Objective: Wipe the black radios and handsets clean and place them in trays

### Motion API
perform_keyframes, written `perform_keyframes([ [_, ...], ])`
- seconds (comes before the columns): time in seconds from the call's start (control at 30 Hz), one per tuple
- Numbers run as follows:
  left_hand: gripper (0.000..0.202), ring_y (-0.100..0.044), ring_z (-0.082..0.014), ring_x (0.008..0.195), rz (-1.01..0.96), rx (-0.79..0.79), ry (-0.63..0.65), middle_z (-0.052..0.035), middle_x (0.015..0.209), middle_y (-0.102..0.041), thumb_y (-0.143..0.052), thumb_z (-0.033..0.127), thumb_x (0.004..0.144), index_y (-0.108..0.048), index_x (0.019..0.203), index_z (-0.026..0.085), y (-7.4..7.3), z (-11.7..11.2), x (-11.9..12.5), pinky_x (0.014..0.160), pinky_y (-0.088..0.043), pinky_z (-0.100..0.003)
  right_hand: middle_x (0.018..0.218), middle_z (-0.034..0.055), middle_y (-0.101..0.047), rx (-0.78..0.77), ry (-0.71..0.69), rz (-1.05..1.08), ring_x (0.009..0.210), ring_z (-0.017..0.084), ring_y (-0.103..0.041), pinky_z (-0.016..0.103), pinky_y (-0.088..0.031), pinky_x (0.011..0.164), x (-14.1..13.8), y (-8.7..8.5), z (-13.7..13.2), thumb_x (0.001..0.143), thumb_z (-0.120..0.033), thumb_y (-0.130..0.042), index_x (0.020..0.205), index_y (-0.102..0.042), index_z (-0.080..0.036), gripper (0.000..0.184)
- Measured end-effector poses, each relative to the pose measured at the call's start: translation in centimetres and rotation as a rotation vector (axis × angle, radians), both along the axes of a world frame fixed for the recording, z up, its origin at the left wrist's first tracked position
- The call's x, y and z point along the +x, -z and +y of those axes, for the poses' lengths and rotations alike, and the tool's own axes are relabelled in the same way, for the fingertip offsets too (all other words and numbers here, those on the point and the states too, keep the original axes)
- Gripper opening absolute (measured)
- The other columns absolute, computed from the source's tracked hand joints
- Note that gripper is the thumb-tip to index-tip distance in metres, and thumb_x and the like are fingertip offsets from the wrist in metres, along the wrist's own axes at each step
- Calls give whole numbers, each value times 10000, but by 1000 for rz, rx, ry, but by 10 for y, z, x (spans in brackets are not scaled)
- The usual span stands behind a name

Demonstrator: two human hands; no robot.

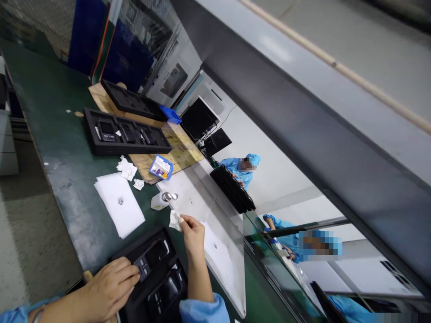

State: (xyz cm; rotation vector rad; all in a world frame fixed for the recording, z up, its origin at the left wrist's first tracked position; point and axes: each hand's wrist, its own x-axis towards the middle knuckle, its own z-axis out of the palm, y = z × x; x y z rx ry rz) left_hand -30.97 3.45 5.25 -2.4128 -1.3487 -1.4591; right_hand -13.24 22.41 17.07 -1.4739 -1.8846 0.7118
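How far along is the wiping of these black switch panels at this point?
Done, it seems: crumpled wipes lie used on the table, and the far tray holds several panels. In hand: the left hand rests on a switch panel in the near tray while the right hand pinches a small wipe beside the bottle. Left, likely: that panel and the others in its tray.

Green worktop (60, 134), tilted view. Left hand (111, 287), near: fingers laid on a black switch panel (150, 260) seated in the near black tray (168, 296); grip unclear. Right hand (191, 231) pinches a crumpled white wipe (174, 220) just above the tray. Small bottle (160, 200) just beyond. White sheets (119, 204) to the left. Second loaded tray (97, 146) farther off.
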Motion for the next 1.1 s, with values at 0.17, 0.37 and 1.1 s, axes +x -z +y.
perform_keyframes([
  [0.17, 303, -603, -235, 1004, 57, -28, 36, -110, 1122, -702, -486, 85, 910, -686, 1132, 132, -3, 3, -4, 932, -499, -401, 742, 59, -705, -90, 9, 45, 639, 174, -623, 275, -507, 605, 29, 35, -63, 828, -401, -602, 869, -770, -149, 306],
  [0.37, 293, -599, -233, 986, 85, -35, 3, -97, 1105, -722, -513, 98, 893, -695, 1119, 136, -4, 5, 1, 913, -484, -393, 1000, 109, -647, 75, 20, -179, 912, 206, -635, 332, -505, 850, 24, 71, -101, 919, -257, -498, 1107, -744, -178, 320],
  [1.1, 322, -611, -210, 938, 101, -121, 11, -85, 1100, -715, -568, 136, 881, -679, 1176, 198, -1, 7, 5, 931, -494, -407, 936, 45, -652, 363, -194, -474, 873, 187, -526, 343, -379, 813, 17, 68, -90, 921, -88, -504, 1087, -738, -262, 336],
])
